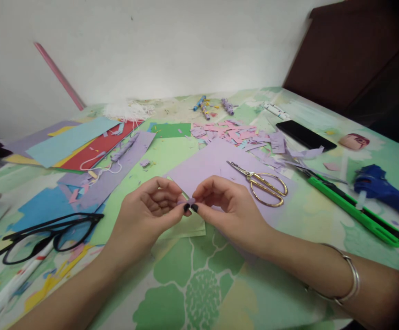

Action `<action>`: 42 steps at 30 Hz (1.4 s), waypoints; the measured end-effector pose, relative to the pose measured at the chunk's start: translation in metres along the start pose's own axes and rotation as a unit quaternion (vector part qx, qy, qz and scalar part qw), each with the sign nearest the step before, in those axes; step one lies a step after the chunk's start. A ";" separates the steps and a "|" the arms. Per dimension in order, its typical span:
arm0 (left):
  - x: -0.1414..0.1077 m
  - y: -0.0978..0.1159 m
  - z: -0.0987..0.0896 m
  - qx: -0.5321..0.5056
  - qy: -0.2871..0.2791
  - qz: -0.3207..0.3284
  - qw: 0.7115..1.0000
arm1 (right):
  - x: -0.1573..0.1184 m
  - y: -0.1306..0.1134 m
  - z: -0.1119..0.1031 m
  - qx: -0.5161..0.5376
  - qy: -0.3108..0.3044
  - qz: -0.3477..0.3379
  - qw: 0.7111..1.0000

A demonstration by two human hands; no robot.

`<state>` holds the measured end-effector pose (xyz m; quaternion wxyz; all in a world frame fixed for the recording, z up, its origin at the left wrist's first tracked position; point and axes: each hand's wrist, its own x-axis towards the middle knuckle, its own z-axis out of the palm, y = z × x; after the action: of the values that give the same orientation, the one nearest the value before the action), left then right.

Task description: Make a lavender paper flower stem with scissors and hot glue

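Between my two hands is a small piece of purple paper [187, 201], pinched at the thumb tips. My left hand [147, 204] grips its left side with thumb and forefinger, the other fingers curled behind. My right hand [229, 206] pinches the right side the same way. Under them lie a large lilac paper sheet [206, 160] and a light green sheet [165, 160]. Gold-handled scissors [266, 185] rest on the lilac sheet, just right of my right hand. Left of my hands, a small purple paper scrap [145, 163] lies on the green sheet.
Black glasses [53, 233] and a white pen [20, 279] lie at left, near coloured sheets [72, 142] and a white string heap [129, 111]. Paper cuttings [230, 133] lie behind. At right are a phone [306, 135], a green cutter [354, 208] and a blue glue gun [388, 190].
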<state>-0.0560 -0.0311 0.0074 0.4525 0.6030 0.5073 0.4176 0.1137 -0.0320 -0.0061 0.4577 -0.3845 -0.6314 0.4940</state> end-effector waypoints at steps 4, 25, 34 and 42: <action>0.001 0.000 -0.001 -0.021 0.005 -0.013 1.000 | 0.000 0.001 0.000 0.009 -0.003 -0.002 1.000; 0.001 -0.002 -0.003 -0.053 -0.005 -0.015 0.998 | 0.001 0.000 -0.001 0.099 -0.025 0.070 0.992; 0.004 -0.004 -0.005 -0.055 -0.012 -0.014 0.998 | 0.005 -0.005 -0.002 0.151 -0.038 0.126 0.980; 0.003 -0.003 -0.004 -0.018 -0.027 -0.004 0.999 | 0.003 0.001 -0.003 0.075 -0.030 0.100 0.992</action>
<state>-0.0600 -0.0275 0.0052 0.4779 0.6040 0.4898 0.4086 0.1159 -0.0280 -0.0057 0.4139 -0.3952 -0.5642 0.5951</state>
